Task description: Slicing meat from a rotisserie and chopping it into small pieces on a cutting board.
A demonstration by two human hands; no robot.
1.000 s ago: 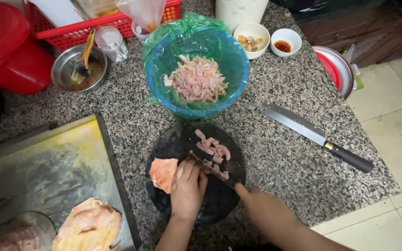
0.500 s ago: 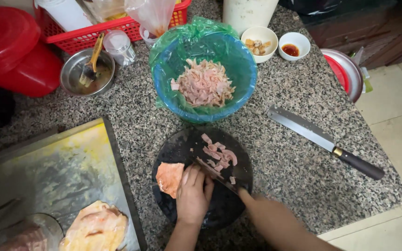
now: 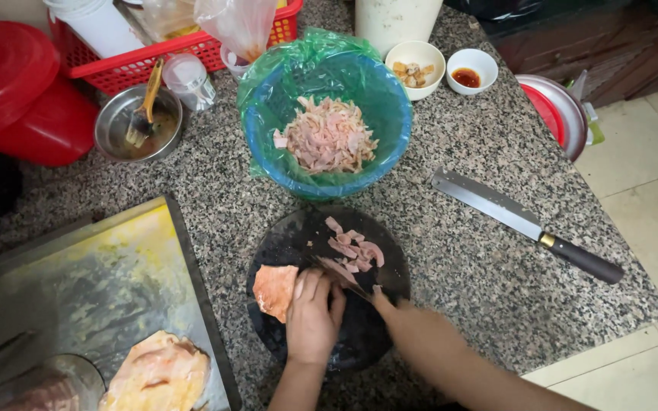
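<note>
I see a speckled granite tabletop [image 3: 481, 251], polished but grainy in pattern. The round chopping board [image 3: 298, 243] looks dark, matt and worn. The raw meat [image 3: 274, 291] on it is wet and glistening. The basin [image 3: 390, 114] is blue plastic lined with thin, crinkled green plastic film. The spare cleaver [image 3: 489, 202] has a dull steel blade and a dark, smooth handle. The small bowl [image 3: 116, 125] is brushed metal; the basket [image 3: 116, 65] is glossy red plastic.

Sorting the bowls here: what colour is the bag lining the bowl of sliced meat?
Green, lining the blue bowl; the bag shows best in the head view.
</note>
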